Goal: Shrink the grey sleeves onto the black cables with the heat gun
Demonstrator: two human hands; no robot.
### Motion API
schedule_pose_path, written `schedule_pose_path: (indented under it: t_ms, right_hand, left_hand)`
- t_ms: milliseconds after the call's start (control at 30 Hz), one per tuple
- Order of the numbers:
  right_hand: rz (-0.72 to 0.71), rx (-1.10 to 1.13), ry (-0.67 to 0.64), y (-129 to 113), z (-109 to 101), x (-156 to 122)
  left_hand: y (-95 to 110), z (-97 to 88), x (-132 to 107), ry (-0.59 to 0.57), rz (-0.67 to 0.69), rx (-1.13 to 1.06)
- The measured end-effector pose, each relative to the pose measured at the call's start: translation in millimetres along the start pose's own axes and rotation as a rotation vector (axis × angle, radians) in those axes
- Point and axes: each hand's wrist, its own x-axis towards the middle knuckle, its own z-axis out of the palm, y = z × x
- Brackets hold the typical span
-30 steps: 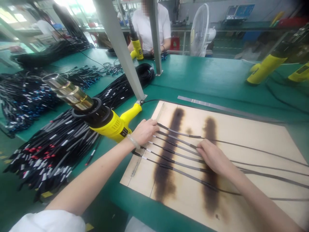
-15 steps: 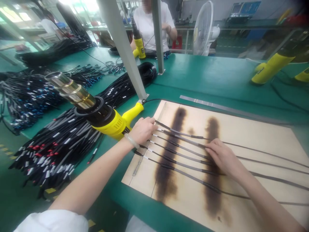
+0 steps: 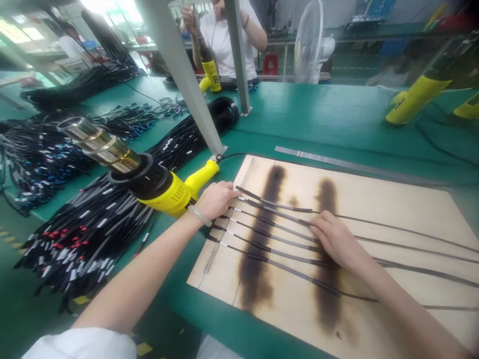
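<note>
Several thin black cables with grey sleeves lie side by side across a wooden board [image 3: 404, 209] that has two dark scorched bands. My left hand [image 3: 215, 200], a bracelet on its wrist, is closed at the left end of the second cable from the back [image 3: 284, 213]. Farther right along that cable, my right hand [image 3: 331, 235] pinches it near the right scorched band. The backmost cable [image 3: 277, 203] lies just behind, its left end showing beside my left fingertips. Left of my left hand rests a yellow heat gun [image 3: 164, 192], its metal nozzle pointing up-left.
Bundles of cables [image 3: 86, 234] cover the table at left. Grey posts [image 3: 187, 85] rise behind the board, near a steel ruler [image 3: 318, 157]. A co-worker [image 3: 228, 45] sits opposite beside another heat gun [image 3: 211, 77]. More yellow heat guns [image 3: 417, 99] stand at the right.
My left fingers have shifted slightly off the backmost cable, whose end now shows. Both hands stay on the second cable. The co-worker's hand has risen. The whole view has shifted a little.
</note>
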Motion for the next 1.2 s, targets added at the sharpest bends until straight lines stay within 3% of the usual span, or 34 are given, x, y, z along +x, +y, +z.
schedule_pose_path:
  t_ms: [667, 900, 1200]
  right_hand:
    - [-0.045, -0.007, 0.012, 3.5, 1.5, 5.5]
    - [-0.049, -0.115, -0.011, 21.3, -3.3, -8.4]
    - [-0.167, -0.216, 0.054, 38.5, -9.7, -23.0]
  left_hand:
    - [-5.5, 5.5, 4.0, -0.058, 0.064, 0.078]
    - [-1.4, 5.4, 2.1, -0.093, 0.07, 0.135]
    - [1.9, 6.2, 0.3, -0.081, 0.043, 0.167]
